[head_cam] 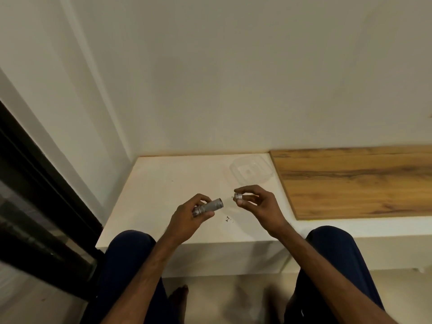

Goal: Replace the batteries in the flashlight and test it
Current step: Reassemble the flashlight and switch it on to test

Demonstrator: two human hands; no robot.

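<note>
A small silver flashlight body lies tilted in my left hand, its open end pointing right and slightly up. Thumb and fingers of that hand wrap its lower part. My right hand pinches the flashlight's silver end cap between thumb and fingertips, a short gap to the right of the body's open end. Cap and body are apart. No batteries are visible; the inside of the body is hidden.
Both hands hover over a low white table set in a wall corner. A clear plastic container sits at its back right. Small dark specks lie near the front. A wooden shelf top adjoins on the right. My knees flank the table.
</note>
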